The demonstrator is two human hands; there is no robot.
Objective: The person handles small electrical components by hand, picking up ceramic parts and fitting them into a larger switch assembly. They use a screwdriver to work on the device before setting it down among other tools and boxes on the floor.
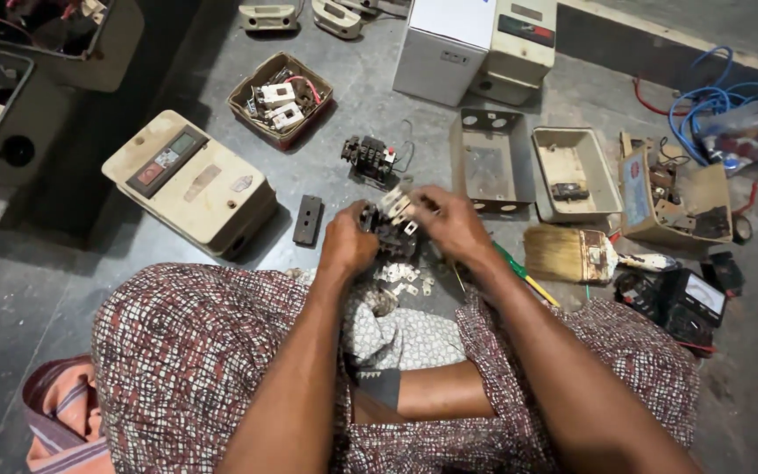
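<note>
Head view, looking down at a grey floor. Left hand closed around a black electrical contactor block, held low above the floor in front of the lap; right hand pinching its pale upper part with the fingertips. Small pale loose parts just beneath. Beige starter box to the left; second black block beyond the hands; empty metal casing and worn paintbrush to the right; green-handled screwdriver beside the right wrist.
</note>
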